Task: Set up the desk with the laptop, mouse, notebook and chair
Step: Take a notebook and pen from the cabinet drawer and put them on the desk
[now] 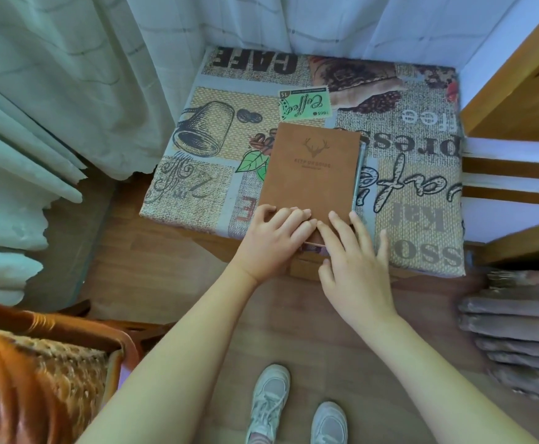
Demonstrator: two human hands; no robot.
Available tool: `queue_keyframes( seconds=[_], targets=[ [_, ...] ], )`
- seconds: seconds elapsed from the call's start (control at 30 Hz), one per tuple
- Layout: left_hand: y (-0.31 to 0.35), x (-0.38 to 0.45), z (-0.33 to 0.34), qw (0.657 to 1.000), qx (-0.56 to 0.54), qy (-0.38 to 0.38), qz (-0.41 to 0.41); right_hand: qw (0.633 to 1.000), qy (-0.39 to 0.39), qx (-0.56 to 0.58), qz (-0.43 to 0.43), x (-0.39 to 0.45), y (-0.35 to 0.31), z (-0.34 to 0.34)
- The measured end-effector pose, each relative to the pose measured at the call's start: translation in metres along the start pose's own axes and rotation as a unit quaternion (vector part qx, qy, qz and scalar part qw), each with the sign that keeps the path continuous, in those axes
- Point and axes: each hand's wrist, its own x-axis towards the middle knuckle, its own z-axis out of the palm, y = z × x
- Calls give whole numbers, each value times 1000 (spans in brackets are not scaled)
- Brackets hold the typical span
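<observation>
Wood floor [172,283] underfoot, pale curtains [69,75] hanging along the left, and a small table [422,219] straight ahead under a coffee-print cloth. On that cloth lies the notebook [313,169], brown cover up with a stag's head stamped on it, closed, its near end reaching the table's front edge. A second, thinner thing peeks out along its right side, too little showing to name.

Both hands are on the near end of the notebook. Left hand [274,243] is curled, fingers [297,219] bent down onto the cover's near left corner, thumb out of sight, so whether it grips is not clear. Right hand [354,270] lies flat and spread, fingers apart, fingertips [333,217] pressing the cover's near right corner, nothing clasped in it.

Down below, two white sneakers [269,402] stand on the floor. A chair [37,363] with a woven seat and orange-brown frame sits at the lower left, well apart from the table. Folded grey fabric [515,325] is stacked at the right.
</observation>
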Motion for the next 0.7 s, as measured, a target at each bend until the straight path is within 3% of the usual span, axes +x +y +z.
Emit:
queue_keyframes(
  seconds=[0.1, 0.2, 0.27, 0.37, 0.43, 0.57, 0.7],
  targets=[
    [-14, 17, -19, 996, -80, -44, -9, 997, 6, 75, 8, 11, 7, -10],
    [-26, 34, -31, 972, -156, -72, -159, 975, -5, 217, 36, 30, 10, -21],
    [-39, 43, -30, 920, -225, -94, -307, 945, -2, 313, 93, 42, 8, -28],
    [-61, 55, -27, 787, -391, -113, -463, 870, 39, 438, 222, 66, 10, -38],
    [-70, 60, -28, 732, -474, -128, -473, 831, 56, 470, 293, 81, 17, -39],
    [-80, 64, -30, 679, -538, -151, -477, 777, 59, 495, 385, 98, 32, -36],
    [-91, 68, -26, 715, -505, -144, -461, 785, 43, 473, 399, 107, 33, -40]
  ],
)
